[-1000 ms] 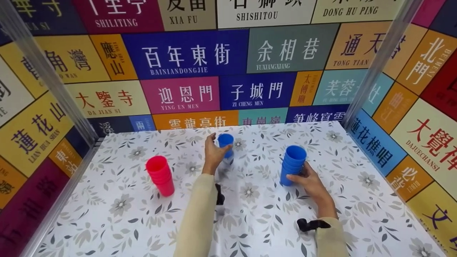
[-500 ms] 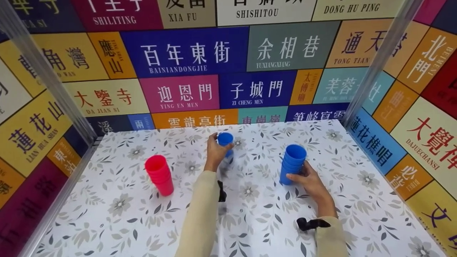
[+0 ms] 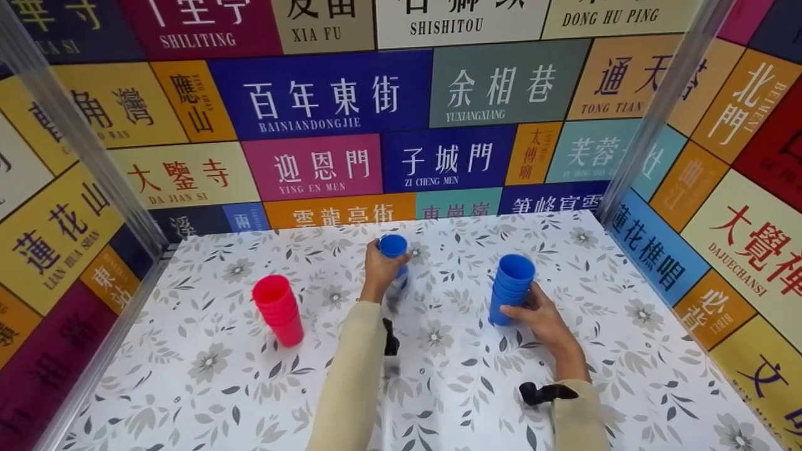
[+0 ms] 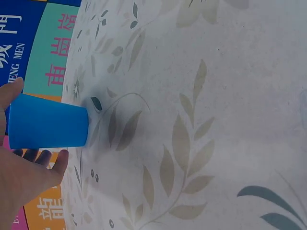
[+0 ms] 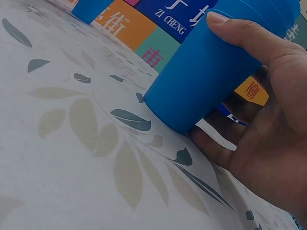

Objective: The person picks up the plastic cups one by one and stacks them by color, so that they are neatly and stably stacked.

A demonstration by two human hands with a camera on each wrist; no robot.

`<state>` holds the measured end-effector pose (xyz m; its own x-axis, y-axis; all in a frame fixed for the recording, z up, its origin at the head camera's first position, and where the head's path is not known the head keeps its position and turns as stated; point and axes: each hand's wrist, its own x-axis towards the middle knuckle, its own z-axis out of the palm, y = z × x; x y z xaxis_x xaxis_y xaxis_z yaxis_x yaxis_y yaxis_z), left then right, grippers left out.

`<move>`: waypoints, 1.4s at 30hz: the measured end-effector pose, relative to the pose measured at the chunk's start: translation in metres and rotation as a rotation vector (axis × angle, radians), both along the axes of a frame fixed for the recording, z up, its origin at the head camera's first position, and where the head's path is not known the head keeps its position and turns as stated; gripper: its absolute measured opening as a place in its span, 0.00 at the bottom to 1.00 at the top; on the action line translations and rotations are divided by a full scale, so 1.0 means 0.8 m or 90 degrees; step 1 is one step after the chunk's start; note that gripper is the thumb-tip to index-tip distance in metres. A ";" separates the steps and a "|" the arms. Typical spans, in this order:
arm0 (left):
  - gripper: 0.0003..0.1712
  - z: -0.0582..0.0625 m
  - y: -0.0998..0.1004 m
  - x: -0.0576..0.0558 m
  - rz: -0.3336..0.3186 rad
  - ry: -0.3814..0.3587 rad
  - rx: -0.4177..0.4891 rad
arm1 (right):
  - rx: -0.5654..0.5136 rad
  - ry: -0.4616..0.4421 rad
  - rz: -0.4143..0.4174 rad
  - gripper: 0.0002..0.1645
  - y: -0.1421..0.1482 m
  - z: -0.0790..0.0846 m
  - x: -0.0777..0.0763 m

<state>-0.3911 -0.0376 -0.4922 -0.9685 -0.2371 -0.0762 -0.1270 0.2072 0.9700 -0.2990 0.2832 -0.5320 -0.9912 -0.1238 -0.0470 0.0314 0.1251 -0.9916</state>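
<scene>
Near the back of the table, my left hand [image 3: 381, 270] holds a single blue cup [image 3: 393, 246], thumb on one side and fingers on the other. The cup's mouth faces up. In the left wrist view, the same blue cup [image 4: 50, 122] has its base close to the tabletop; whether it touches I cannot tell. On the right, my right hand [image 3: 544, 316] grips a stack of nested blue cups [image 3: 512, 288] low on its side. Seen from the right wrist, the bottom blue cup [image 5: 206, 72] meets the cloth, with the thumb across its near side.
A stack of nested red cups [image 3: 277, 310], mouths up, stands on the left of the table, apart from both hands. White floral cloth [image 3: 438, 388] covers the table. Sign-covered walls [image 3: 326, 94] close off the back and sides, with clear strips [image 3: 651, 119] at the corners.
The fingers of my left hand have drawn in closer around the single blue cup. My right hand and its stack stay in place, and the red cups are unmoved.
</scene>
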 end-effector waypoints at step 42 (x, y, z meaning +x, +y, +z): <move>0.43 0.013 0.010 0.028 -0.030 0.058 -0.023 | 0.025 -0.005 -0.004 0.54 -0.001 0.003 0.004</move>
